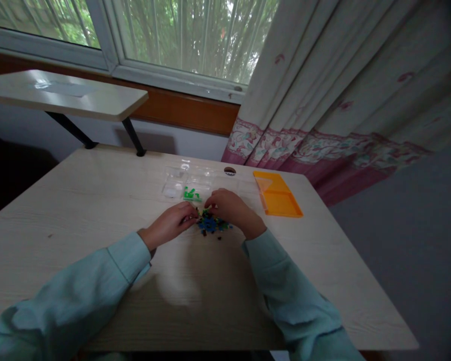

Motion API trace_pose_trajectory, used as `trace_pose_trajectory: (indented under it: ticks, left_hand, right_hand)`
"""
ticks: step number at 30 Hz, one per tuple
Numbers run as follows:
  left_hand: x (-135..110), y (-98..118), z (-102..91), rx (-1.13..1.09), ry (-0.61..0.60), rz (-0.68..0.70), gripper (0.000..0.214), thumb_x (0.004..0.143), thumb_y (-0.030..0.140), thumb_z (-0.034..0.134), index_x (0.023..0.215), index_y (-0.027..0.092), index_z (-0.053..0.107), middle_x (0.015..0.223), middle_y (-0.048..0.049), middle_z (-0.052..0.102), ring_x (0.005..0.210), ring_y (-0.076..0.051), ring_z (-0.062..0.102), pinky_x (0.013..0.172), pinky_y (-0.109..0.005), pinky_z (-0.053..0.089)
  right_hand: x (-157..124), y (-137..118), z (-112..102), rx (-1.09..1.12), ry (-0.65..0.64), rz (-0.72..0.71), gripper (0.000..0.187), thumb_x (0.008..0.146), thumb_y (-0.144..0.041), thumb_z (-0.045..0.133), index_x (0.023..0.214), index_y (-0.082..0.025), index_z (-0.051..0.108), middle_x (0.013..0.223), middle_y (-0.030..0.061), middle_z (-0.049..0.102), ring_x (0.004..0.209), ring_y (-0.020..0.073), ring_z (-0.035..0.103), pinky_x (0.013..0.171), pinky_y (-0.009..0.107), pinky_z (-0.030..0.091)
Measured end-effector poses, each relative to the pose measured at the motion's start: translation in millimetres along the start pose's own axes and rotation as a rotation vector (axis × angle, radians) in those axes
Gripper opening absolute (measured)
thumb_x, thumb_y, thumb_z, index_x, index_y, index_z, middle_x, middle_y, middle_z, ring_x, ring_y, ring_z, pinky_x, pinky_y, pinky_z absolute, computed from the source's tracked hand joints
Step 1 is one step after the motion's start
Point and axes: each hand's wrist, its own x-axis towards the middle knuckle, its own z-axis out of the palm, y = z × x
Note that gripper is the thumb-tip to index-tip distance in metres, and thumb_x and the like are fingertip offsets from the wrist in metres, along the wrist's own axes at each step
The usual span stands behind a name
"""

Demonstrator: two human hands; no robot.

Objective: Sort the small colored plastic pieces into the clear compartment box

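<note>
A loose pile of small plastic building pieces [209, 225], mostly blue with green, yellow and black ones, lies on the desk between my hands. From the left, my left hand [173, 222] reaches to the pile's edge, its fingers curled together at the tips. My right hand [231, 208] bends over the pile from the other side, thumb and fingers pinched just above it. Anything in either pinch is too small or hidden to name. Just beyond them sits a clear plastic divided tray [169, 186], with several green pieces [191, 194] in its near compartment.
An orange plastic case [281, 200] lies at the right of the wooden desk [97, 200]. A round cable hole [230, 171] is near the back edge. On black legs, a raised shelf [71, 95] stands at the back left. A curtain [304, 100] hangs behind the desk.
</note>
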Motion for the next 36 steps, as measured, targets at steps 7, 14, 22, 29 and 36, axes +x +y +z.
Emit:
trace_pose_trajectory:
  ticks: [7, 14, 22, 29, 36]
  left_hand:
    - [-1, -1, -0.3, 0.014, 0.007, -0.012, 0.016, 0.095, 0.030, 0.047, 0.095, 0.019, 0.059, 0.087, -0.0037, 0.059, 0.082, -0.016, 0.056, 0.072, -0.028, 0.046]
    - [-2, -3, 1.2, 0.010, 0.015, -0.032, 0.019, 0.096, 0.025, 0.044, 0.102, 0.019, 0.061, 0.096, -0.0055, 0.063, 0.091, -0.016, 0.059, 0.080, -0.029, 0.048]
    - [-2, -3, 0.5, -0.011, 0.006, -0.021, 0.017, 0.094, 0.023, 0.046, 0.102, 0.019, 0.061, 0.095, -0.0051, 0.062, 0.090, -0.016, 0.058, 0.080, -0.029, 0.047]
    - [-2, 1, -1.6, -0.027, -0.010, -0.039, 0.016, 0.093, 0.033, 0.051, 0.093, 0.018, 0.058, 0.085, -0.0018, 0.056, 0.080, -0.014, 0.053, 0.072, -0.026, 0.043]
    - [-1, 3, -4.0, -0.024, -0.034, -0.040, 0.026, 0.093, 0.042, 0.051, 0.086, 0.018, 0.055, 0.081, -0.0009, 0.052, 0.077, -0.014, 0.050, 0.069, -0.026, 0.040]
  right_hand:
    - [4, 1, 8, -0.005, 0.019, -0.052, 0.016, 0.079, -0.013, 0.065, 0.084, -0.022, 0.077, 0.080, 0.0071, 0.068, 0.080, 0.0199, 0.059, 0.071, 0.029, 0.041]
    - [3, 23, 2, 0.183, 0.194, -0.072, 0.009, 0.080, -0.013, 0.066, 0.082, -0.017, 0.074, 0.078, 0.0047, 0.067, 0.077, 0.0166, 0.058, 0.074, 0.028, 0.042]
    - [16, 39, 25, 0.270, 0.557, 0.006, 0.008, 0.084, -0.023, 0.067, 0.079, -0.018, 0.071, 0.084, 0.0056, 0.066, 0.087, 0.0199, 0.056, 0.087, 0.035, 0.039]
    - [15, 34, 26, 0.281, 0.553, 0.091, 0.014, 0.087, -0.029, 0.063, 0.081, -0.018, 0.068, 0.087, 0.0050, 0.066, 0.088, 0.0193, 0.056, 0.087, 0.032, 0.038]
    - [16, 25, 30, 0.217, 0.499, 0.171, 0.019, 0.089, -0.035, 0.061, 0.081, -0.019, 0.069, 0.089, 0.0056, 0.065, 0.092, 0.0203, 0.052, 0.085, 0.032, 0.034]
